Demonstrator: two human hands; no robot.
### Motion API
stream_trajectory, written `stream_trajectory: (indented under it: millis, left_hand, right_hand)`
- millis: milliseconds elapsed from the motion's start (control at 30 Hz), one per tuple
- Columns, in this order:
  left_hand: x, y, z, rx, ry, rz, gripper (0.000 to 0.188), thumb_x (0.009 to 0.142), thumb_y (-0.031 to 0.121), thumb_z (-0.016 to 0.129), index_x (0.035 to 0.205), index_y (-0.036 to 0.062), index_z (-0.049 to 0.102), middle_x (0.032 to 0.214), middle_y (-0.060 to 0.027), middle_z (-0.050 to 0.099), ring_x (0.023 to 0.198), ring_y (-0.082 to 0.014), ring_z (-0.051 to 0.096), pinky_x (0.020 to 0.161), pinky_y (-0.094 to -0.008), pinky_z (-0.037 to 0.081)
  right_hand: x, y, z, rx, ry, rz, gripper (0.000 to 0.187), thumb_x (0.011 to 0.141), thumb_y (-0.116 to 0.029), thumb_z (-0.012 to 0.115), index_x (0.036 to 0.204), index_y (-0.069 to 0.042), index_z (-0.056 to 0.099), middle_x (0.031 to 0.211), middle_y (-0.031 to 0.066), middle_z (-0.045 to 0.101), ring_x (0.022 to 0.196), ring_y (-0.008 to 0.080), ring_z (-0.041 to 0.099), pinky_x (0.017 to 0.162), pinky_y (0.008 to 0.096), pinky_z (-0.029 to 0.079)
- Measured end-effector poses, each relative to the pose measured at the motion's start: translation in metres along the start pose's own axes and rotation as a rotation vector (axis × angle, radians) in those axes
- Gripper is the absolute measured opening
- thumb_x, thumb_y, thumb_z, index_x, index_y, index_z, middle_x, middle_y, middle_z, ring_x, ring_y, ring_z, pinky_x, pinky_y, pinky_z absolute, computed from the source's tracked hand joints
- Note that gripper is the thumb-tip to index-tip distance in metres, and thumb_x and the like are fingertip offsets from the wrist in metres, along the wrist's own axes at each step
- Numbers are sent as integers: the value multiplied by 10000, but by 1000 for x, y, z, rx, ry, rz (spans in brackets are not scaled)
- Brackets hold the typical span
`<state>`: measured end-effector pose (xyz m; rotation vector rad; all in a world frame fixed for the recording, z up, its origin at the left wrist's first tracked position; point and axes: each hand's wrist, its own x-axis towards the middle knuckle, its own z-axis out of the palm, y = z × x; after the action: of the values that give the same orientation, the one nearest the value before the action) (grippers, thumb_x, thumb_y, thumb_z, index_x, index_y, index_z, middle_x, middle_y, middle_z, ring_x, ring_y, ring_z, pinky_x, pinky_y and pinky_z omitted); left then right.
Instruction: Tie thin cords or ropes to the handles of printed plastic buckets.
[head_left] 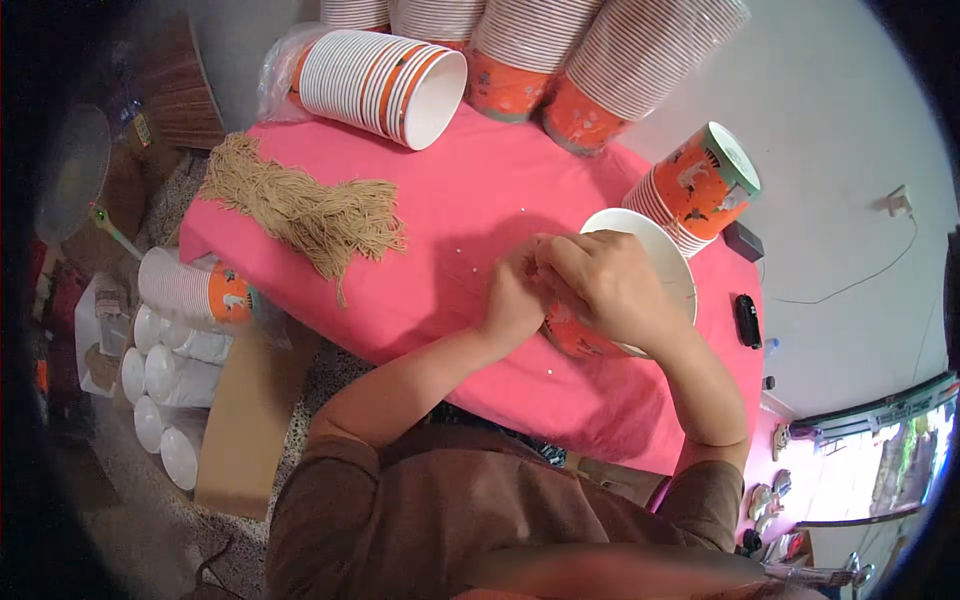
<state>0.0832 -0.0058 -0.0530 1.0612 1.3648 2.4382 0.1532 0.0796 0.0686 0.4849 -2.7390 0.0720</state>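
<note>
A paper bucket (pixel 655 243), white inside with an orange printed outside, stands tilted on the pink-covered table in front of me. My right hand (pixel 605 285) reaches over its rim from the right, with curled fingers. Against it, at the bucket's left side, my left hand (pixel 515 300) is closed too. The fingertips of both hands meet and hide whatever is between them. To the left lies a bundle of tan cords (pixel 310 210), its ends loose. A few tiny white bits (pixel 475 270) are scattered on the cloth near my left hand.
Tall stacks of paper buckets (pixel 520 50) line the table's back; one nested stack (pixel 375 85) lies on its side. An upside-down stack (pixel 695 185) stands behind the worked bucket. A black object (pixel 747 320) lies at the right edge. Wrapped white rolls or cups (pixel 175 385) fill a floor carton at left.
</note>
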Motion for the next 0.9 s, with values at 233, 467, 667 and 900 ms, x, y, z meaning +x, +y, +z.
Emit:
stream_trajectory:
  millis: [233,467,667,900]
  left_hand:
    - [12,14,-8,79,-135,-112,169,782,-58,578,925,23,616,825,-32,629,779,-100,573,700,-269,474]
    - [53,21,-33,322,-443,237,245,840,-71,512,1019,43,635,1254,-137,541,1102,-241,570,870,-326,482]
    - [66,18,-30,362,-746,262,260,860,-73,499,1070,41,600,1369,-147,446,1228,-288,481,1004,-367,402]
    - [92,32,-34,367,-588,383,96,899,22,552,977,14,608,928,-84,595,855,-199,602,754,-295,492]
  right_hand:
    - [-5,-3,-15,53,53,54,186,744,-117,668,900,-52,591,689,110,604,623,293,611,550,396,465]
    - [-41,-13,-47,112,23,290,314,701,-33,719,999,-90,635,649,65,576,556,221,570,513,333,435]
    - [-77,-26,-56,31,-10,345,313,662,-33,740,956,-75,639,626,55,576,558,204,578,520,330,445]
    - [-110,-13,-57,-136,99,500,328,600,-81,800,853,-62,592,777,60,617,714,229,616,582,330,472]
